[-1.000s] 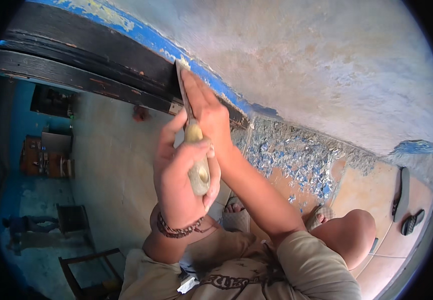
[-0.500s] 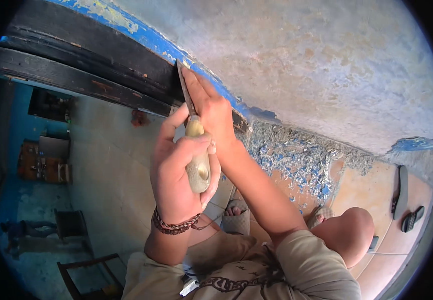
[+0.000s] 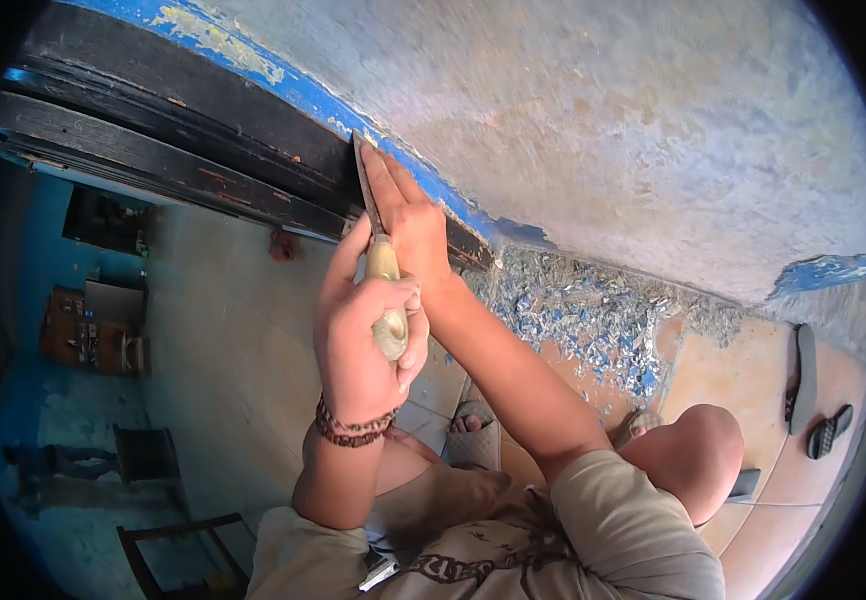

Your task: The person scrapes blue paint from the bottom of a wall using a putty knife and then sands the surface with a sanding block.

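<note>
My left hand (image 3: 353, 335), with braided bracelets at the wrist, is closed around the pale wooden handle of a scraper (image 3: 383, 262). Its narrow metal blade points up and away, the tip at the border of a black wooden door frame (image 3: 203, 110) and a strip of blue paint (image 3: 313, 100). My right hand (image 3: 418, 235) lies along the blade's right side, its fingers held together and pressed on the metal near the tip; its thumb is hidden. Bare and pale patches show along the blue strip.
Blue and grey paint flakes (image 3: 593, 325) litter the tiled floor at the foot of a rough grey wall (image 3: 603, 130). Two dark sandals, one long grey sole (image 3: 801, 380) and one black (image 3: 829, 432), lie at the right. A wooden chair (image 3: 183, 530) stands at the lower left.
The scraper and both hands have shifted slightly, with the handle now a little further up and left. My grip is otherwise alike. The whole view has moved slightly.
</note>
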`<state>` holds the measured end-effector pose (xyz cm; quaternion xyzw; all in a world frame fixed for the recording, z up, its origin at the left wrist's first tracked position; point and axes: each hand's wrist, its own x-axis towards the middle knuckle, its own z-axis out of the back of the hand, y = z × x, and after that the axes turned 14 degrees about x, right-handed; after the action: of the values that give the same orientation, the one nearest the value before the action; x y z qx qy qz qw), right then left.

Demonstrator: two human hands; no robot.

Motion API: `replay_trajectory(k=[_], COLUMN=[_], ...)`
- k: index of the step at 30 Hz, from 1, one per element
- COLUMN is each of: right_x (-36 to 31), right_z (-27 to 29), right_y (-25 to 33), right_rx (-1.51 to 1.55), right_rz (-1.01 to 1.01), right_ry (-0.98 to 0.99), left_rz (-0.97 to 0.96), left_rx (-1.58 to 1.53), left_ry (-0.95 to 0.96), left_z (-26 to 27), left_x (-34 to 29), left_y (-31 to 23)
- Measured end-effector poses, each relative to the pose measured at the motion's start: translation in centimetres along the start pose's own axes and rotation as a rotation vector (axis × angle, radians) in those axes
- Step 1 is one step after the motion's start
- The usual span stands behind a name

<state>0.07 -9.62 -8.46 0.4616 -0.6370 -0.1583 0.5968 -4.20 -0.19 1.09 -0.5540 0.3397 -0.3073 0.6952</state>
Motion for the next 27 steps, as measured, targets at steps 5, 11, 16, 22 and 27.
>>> replay_trajectory(k=[5, 11, 16, 22, 27], right_x=[-0.4, -1.2, -2.7, -2.1, -1.5], right_z=[0.4, 0.7, -0.1, 0.0, 0.5], right_y=[-0.2, -0.6, -1.5, -2.2, -2.1], right_rx=[0.044, 0.070, 0.058, 0.047, 0.111], right_rz=[-0.038, -0.003, -0.007, -0.029, -0.032], right_ry=[-0.005, -0.019, -0.109, -0.149, -0.079], left_rz=[0.045, 0.049, 0.112, 0.067, 0.043], left_rx=[-0.072, -0.056, -0.022, 0.016, 0.053], left_ry=[0.023, -0.036, -0.069, -0.002, 0.001], left_z=[-0.2, -1.0, -0.9, -0.5, -0.7], left_x=[0.3, 0.2, -0.4, 0.5, 1.3], left_y=[0.8, 1.3, 3.0, 3.2, 3.0])
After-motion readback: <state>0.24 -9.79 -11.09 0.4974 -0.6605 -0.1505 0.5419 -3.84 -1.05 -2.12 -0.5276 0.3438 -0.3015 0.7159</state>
